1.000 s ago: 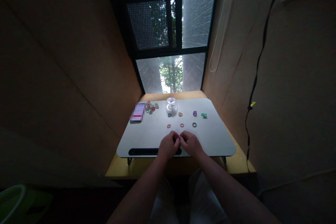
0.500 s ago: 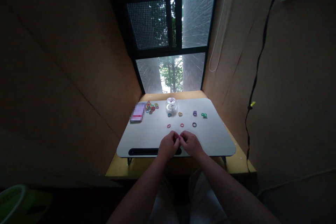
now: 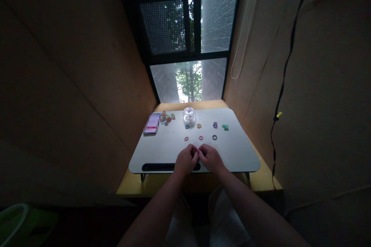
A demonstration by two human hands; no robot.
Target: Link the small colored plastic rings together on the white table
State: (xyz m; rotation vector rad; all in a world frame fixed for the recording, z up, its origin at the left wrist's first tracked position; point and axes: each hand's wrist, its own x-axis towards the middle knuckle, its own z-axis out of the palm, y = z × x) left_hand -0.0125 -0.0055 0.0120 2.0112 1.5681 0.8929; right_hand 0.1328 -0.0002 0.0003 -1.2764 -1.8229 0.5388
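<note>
Plywood walls are closing in on both sides while a window ahead is throwing dim light onto the grey lap table (image 3: 237,154), where I am watching both hands working close to the near edge. My left hand (image 3: 186,160) and right hand (image 3: 211,158) are meeting fingertip to fingertip, fingers curled in and pinching something tiny between them; a reddish speck is showing at the join, probably a small band (image 3: 198,149), though I cannot tell for certain. Holding it right over the table is keeping it from dropping far. Just beyond the knuckles, three loose rings (image 3: 201,138) are lying in a row. Further out, a clear jar (image 3: 189,117) is standing, with a coloured pile (image 3: 167,118) off beyond the left hand beside a blurred card (image 3: 152,124).
</note>
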